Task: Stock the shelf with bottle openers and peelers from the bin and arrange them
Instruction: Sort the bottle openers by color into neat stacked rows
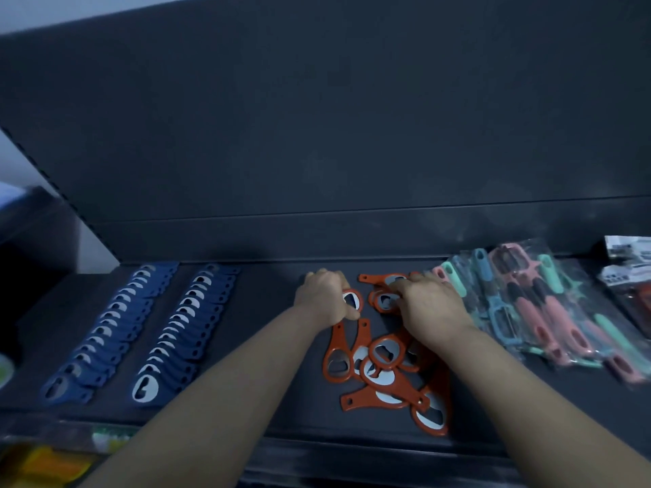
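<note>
The left grip (326,297) is closed around the handle end of one orange bottle opener (351,299), fingers curled over it from behind and the thumb under its ring-shaped head, which shows between them; the right grip (428,306) lies just beside it, fingers bent down onto a small cluster of orange openers (384,300) at the back of the shelf (267,346), though whether it pinches one or only presses on them cannot be told; both forearms reach in from the near edge; between and below the wrists a loose pile of orange openers (380,368) lies crisscrossed on the dark shelf, heads and handles pointing every way, some overlapping; well to the left, two tidy rows of blue bottle openers run from front to back, the left row (105,332) and the right row (179,332) side by side, each opener overlapping the next like scales; to the right of the right grip, bagged peelers (549,311) with pink, mint and blue handles lie fanned in clear wrappers, touching one another; farther right sit a few other packets (630,276), their contents too dim to tell.
</note>
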`<state>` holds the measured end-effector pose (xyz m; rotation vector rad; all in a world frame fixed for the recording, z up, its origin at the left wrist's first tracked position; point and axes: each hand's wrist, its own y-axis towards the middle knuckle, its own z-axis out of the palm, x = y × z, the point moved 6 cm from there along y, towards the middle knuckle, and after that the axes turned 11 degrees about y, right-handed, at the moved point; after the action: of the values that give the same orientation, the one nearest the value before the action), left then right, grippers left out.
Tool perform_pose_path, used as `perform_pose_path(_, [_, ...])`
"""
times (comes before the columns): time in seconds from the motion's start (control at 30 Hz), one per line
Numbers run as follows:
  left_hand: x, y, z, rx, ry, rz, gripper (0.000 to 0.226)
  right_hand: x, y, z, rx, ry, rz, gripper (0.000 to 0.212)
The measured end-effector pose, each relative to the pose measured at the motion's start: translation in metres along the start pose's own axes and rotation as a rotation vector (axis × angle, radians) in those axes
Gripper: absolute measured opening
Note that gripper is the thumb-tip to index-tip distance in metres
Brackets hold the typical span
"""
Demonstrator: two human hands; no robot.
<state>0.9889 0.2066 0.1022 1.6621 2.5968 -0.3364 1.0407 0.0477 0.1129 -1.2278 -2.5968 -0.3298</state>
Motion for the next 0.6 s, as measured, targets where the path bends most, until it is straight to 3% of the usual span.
perform_pose_path(0.1, [0.009, 0.001, -0.015, -0.132, -0.132, -0.027, 0.019, 0.004, 0.009, 0.001, -0.004, 0.015, 0.009, 0.043])
perform_pose_path(0.23, [0.031, -0.006, -0.043, -0.341, -0.383, -0.094, 0.016, 0.024, 0.023, 0.001, 0.025, 0.048, -0.034, 0.04])
perform_pose_path(0.3, [0.045, -0.009, -0.049, -0.358, -0.386, -0.101, 0.021, 0.042, 0.025, 0.009, 0.112, 0.122, -0.143, 0.037])
perform_pose_path(0.4, [0.067, -0.012, -0.05, -0.374, -0.289, -0.12, 0.013, 0.07, 0.016, 0.027, 0.397, 0.24, -0.329, 0.039])
perform_pose_path(0.47, [0.081, -0.015, -0.047, -0.38, -0.256, -0.153, 0.012, 0.079, 0.012, 0.034, 0.518, 0.224, -0.367, 0.038])
perform_pose_path(0.6, [0.103, -0.015, -0.036, -0.386, -0.388, -0.226, 0.017, 0.081, 0.019, 0.034, 0.489, 0.124, -0.337, 0.027])
